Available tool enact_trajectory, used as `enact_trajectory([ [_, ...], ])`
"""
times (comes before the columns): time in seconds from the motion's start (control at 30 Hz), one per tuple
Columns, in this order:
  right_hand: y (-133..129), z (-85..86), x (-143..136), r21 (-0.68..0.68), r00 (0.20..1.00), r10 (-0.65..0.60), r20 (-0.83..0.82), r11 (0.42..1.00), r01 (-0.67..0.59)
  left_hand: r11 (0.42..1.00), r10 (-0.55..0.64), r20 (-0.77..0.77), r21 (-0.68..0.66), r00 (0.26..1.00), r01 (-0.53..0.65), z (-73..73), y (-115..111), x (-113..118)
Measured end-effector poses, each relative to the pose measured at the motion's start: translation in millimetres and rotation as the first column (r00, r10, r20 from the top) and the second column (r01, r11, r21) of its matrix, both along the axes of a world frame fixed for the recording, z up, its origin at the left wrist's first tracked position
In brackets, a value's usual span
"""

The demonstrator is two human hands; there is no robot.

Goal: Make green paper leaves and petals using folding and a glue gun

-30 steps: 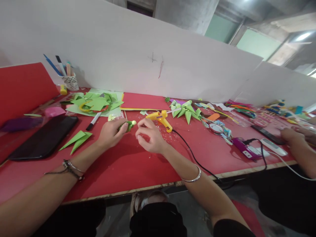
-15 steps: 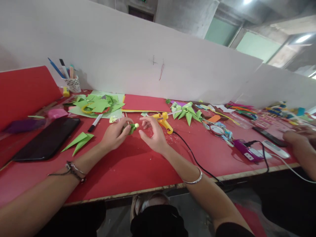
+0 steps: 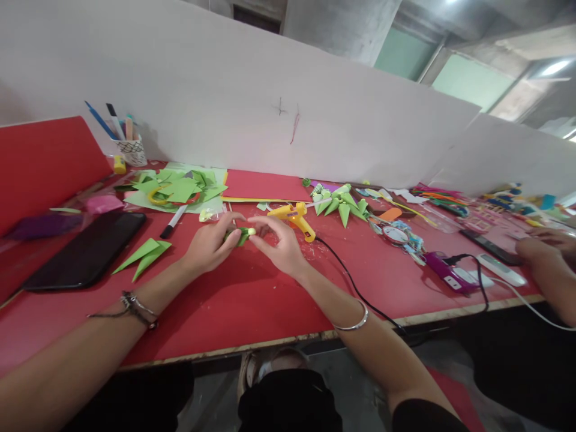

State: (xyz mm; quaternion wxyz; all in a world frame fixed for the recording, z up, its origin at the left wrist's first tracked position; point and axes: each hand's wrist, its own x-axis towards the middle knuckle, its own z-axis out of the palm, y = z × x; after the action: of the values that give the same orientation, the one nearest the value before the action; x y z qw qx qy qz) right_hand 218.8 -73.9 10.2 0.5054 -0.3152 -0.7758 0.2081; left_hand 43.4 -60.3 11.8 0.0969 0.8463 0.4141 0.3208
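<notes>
Over the red table, my left hand (image 3: pixel 212 243) is closed around a small green paper piece (image 3: pixel 243 236), and its fingers cover much of it. A pale yellow-green ball (image 3: pixel 251 231) sits at the right end of that piece. My right hand (image 3: pixel 279 245) pinches this ball between thumb and fingertips. Just behind my right hand lies a yellow glue gun (image 3: pixel 294 219), its nozzle pointing right toward a cluster of green paper cones (image 3: pixel 344 207). Two folded green paper pieces (image 3: pixel 144 257) rest left of my left hand.
A black tablet-like slab (image 3: pixel 87 252) and a marker (image 3: pixel 173 222) lie at left. Cut green paper (image 3: pixel 182 191) is piled behind. The glue gun's black cord (image 3: pixel 344 273) runs off the front edge near a purple power strip (image 3: pixel 450 273). Another person's hands (image 3: pixel 544 245) are at far right.
My right hand's thumb and fingers have closed in on the pale ball, from apart to touching it. My left hand keeps hold of the green paper piece.
</notes>
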Motion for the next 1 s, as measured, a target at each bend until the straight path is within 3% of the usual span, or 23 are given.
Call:
enact_trajectory([
  [0.33, -1, 1.1, 1, 0.003, 0.999, -0.019, 0.027, 1.0, 0.019, 0.999, 0.035, -0.018, -0.014, 0.999, -0.035, -2.5, 1, 0],
  [0.57, -4, 3.3, 1, 0.026, 0.996, 0.011, 0.084, 1.0, -0.013, 0.987, -0.153, -0.038, 0.042, 0.987, 0.155, -2.8, 3, 3],
  [0.83, -3, 2.6, 2, 0.07, 0.981, -0.011, 0.192, 0.998, -0.002, 0.969, -0.243, -0.076, -0.069, 0.967, 0.238, -11.2, 5, 0],
  [1.0, -4, 3.0, 1, 0.088, 0.979, -0.058, 0.195, 0.995, 0.041, 0.962, -0.274, -0.081, -0.013, 0.958, 0.274, -8.3, 11, 1],
])
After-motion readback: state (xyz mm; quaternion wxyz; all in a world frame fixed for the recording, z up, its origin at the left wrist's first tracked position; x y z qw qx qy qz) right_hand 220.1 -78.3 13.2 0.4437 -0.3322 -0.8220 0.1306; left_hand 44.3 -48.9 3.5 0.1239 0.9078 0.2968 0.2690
